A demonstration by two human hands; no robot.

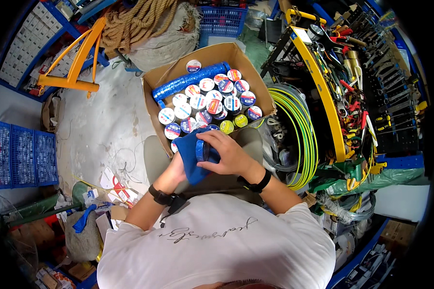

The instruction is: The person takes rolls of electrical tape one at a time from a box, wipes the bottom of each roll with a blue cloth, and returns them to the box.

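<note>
Cardboard box holding tape rolls. At its near edge, the right hand grips a blue roll against a blue cloth partly covering the left hand. Right of the box: yellow-green cable coil.

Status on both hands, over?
Right hand gripping blue tape roll. Left hand mostly hidden by blue cloth. Open cardboard box just beyond; no obstruction visible.

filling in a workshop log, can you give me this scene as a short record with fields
Left hand: holds a dark blue cloth, fingers mostly hidden
Right hand: grips a round blue tape roll against the cloth
Container: open brown cardboard box
Contents: round tape rolls with mostly white labels, two yellow-faced rolls, long blue plastic-wrapped cylinder
Right of box: coiled yellow-green cable
Beyond box: thick brown rope
</note>
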